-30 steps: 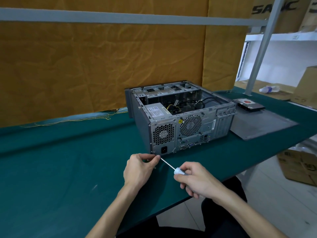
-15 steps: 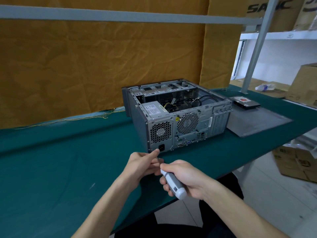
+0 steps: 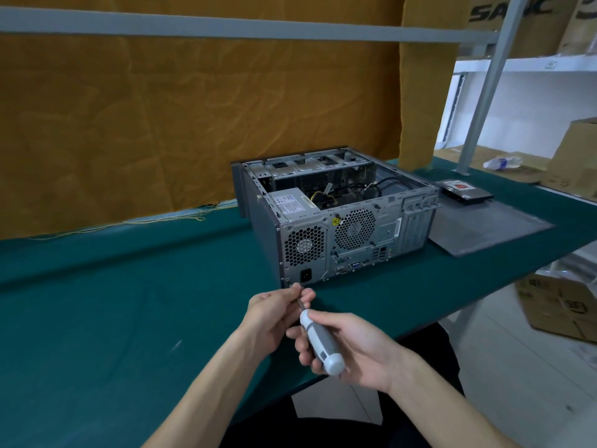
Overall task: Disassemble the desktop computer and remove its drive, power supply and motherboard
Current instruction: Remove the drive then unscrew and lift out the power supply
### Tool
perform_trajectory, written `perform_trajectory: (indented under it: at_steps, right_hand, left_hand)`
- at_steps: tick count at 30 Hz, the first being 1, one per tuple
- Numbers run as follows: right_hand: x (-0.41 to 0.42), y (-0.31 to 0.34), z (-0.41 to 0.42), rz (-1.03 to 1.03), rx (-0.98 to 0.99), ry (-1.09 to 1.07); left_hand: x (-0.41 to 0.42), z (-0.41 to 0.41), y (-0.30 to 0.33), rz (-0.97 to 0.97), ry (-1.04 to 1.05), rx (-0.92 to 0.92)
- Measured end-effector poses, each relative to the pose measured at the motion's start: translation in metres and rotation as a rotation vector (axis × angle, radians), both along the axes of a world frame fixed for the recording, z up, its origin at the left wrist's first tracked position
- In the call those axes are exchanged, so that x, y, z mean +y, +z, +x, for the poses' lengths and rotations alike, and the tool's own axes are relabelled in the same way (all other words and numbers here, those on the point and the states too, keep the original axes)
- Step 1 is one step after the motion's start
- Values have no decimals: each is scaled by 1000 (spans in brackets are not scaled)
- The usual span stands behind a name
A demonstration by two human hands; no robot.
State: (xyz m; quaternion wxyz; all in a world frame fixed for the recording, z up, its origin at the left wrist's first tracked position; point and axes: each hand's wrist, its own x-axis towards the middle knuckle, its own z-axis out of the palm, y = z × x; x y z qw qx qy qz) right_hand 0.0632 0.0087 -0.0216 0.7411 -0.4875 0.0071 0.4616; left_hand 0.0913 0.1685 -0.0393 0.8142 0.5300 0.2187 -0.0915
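Gripping screwdriver (image 3: 318,342) in right hand (image 3: 352,349) | tip toward case (image 3: 339,221) | left hand (image 3: 274,313) seemingly pinching shaft

Behind the counter (image 3: 97,318), covered in dark green cloth, hung a wrinkled mustard-yellow fabric backdrop (image 3: 193,124), frayed threads trailing along its lower edge. Crossed high up by a grey metal rail (image 3: 226,27); met at the right by a slanted grey upright post (image 3: 484,88). Beyond that, a white wall (image 3: 523,108) and a white shelf (image 3: 533,63) loaded with brown cardboard boxes (image 3: 529,24). More cartons on the pale floor (image 3: 517,399) under the counter's right end, possibly tiled, though blurred. Lit evenly and softly, source unseen.
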Motion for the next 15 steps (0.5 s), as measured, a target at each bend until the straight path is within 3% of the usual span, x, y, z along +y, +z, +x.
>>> perform_trajectory:
  at_steps: [6, 10, 12, 15]
  right_hand:
    - [10, 9, 1, -283, -266, -46]
    - [17, 0, -1, -625, -604, 48]
    - [11, 0, 4, -449, -428, 28]
    - [-4, 7, 9, 80, 73, 80]
  left_hand:
    - [-4, -2, 0, 33, -76, -19]
    - [-7, -2, -1, -85, -14, -14]
    - [-7, -1, -1, -105, -47, -2]
    - [-7, -2, 0, -88, -81, 29]
